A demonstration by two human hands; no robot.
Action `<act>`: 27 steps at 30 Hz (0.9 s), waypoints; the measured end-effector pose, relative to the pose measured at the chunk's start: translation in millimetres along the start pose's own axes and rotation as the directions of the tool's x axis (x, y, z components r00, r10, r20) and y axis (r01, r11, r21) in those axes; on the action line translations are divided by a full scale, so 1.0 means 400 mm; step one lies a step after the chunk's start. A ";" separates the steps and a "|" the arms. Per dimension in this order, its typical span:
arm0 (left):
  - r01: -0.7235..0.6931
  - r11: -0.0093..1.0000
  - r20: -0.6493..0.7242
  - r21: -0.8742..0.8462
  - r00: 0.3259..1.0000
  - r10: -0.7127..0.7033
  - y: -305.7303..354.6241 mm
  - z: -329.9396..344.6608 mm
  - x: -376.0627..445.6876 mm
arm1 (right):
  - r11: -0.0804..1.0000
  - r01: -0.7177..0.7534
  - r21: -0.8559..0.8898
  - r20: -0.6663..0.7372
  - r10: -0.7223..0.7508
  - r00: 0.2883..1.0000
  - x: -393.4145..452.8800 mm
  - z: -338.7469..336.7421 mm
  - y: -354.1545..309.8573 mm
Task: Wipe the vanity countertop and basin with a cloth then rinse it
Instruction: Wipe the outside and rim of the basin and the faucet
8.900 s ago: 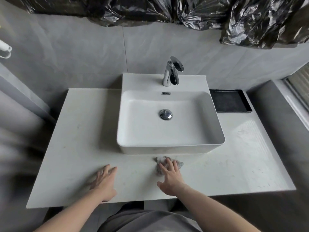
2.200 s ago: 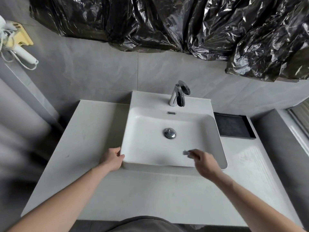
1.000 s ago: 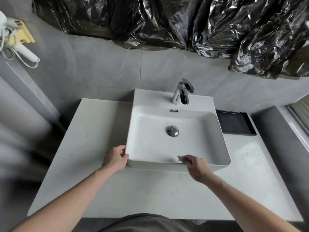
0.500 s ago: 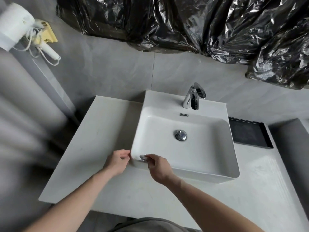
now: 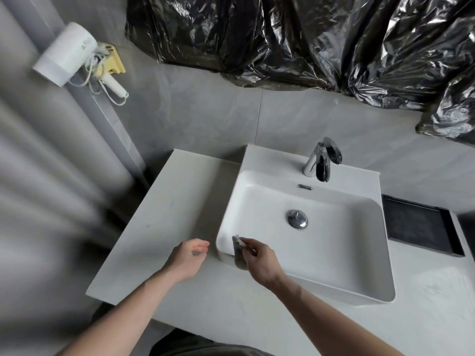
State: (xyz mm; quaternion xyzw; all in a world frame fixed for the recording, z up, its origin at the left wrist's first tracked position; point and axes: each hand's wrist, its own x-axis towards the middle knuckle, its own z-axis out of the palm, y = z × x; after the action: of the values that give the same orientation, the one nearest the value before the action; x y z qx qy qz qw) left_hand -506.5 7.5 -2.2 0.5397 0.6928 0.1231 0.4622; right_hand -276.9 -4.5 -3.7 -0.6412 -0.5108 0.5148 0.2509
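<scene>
A white rectangular basin (image 5: 344, 265) sits on a pale vanity countertop (image 5: 164, 217). My right hand (image 5: 259, 263) pinches a small grey cloth (image 5: 237, 255) against the basin's near-left corner, with the cloth hanging over the rim. My left hand (image 5: 190, 258) hovers just left of that corner, fingers loosely curled, holding nothing and apart from the basin. A chrome tap (image 5: 321, 160) stands at the basin's back edge and a chrome drain plug (image 5: 297, 218) sits in the bowl.
A black tray (image 5: 421, 224) is set into the countertop right of the basin. A white hair dryer (image 5: 69, 57) hangs on the wall at upper left. Black plastic sheeting (image 5: 308, 37) covers the wall above the tap.
My right hand has slid the cloth leftward along the basin's front rim to the near-left corner. My left hand has let go of the basin corner. The view has swung left.
</scene>
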 end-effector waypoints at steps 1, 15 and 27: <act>0.002 1.000 0.020 -0.003 1.000 -0.002 0.001 -0.002 0.009 | 1.000 0.003 0.006 -0.001 -0.003 1.000 0.009 0.019 -0.015; 0.001 0.999 0.207 -0.032 0.978 0.006 -0.023 -0.094 0.150 | 0.956 0.268 -0.121 -0.148 -0.284 0.947 0.132 0.196 -0.106; -0.069 0.997 0.379 -0.035 0.922 0.077 0.052 -0.062 0.242 | 0.883 0.226 -0.410 -0.132 -0.303 0.944 0.351 0.069 -0.177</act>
State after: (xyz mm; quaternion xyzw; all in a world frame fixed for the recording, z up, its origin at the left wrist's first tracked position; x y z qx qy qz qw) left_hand -511.4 107.0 -24.0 0.5739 0.5683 0.0407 0.5882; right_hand -337.6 143.1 -9.8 -0.6487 -0.6592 0.2995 0.2344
